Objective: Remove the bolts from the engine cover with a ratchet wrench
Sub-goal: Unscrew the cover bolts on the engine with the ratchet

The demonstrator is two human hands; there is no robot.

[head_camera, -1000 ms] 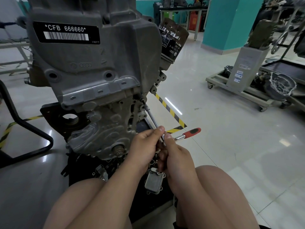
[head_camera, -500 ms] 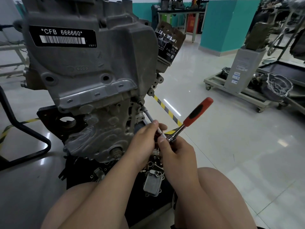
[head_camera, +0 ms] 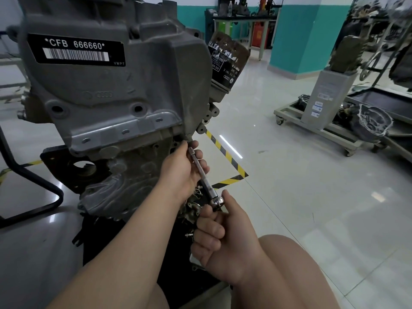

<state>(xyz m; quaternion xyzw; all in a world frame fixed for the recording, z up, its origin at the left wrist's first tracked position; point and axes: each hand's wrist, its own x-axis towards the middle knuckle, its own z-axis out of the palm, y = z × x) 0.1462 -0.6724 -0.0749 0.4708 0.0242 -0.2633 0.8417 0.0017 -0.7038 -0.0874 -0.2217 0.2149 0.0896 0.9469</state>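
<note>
A: Where is the big grey cast-metal engine cover (head_camera: 124, 90) found?

B: It is set up and to the left of the left hand (head_camera: 180, 172) and the right hand (head_camera: 223, 239). Its lower right corner is met just above the left fingertips.

A: And the chrome ratchet wrench (head_camera: 205, 177) with its long extension bar?

B: Its long axis is laid on a slant, from that corner down and right to the rounded head just above the right hand. The bar's upper part is wrapped by the left hand's curled fingers. The handle is clenched inside the right fist and hidden by it.

A: Which hand is nearer the bolt?

B: The left. The bolt itself is not seen; it is judged to be covered by the socket at the corner.

A: Is room given for a swing?

B: Open floor is offered to the right of the right hand, over the yellow-and-black floor tape (head_camera: 225, 152). The cover is close on the left and the thigh (head_camera: 289, 264) lies near below, so a short arc is probably called for.
</note>
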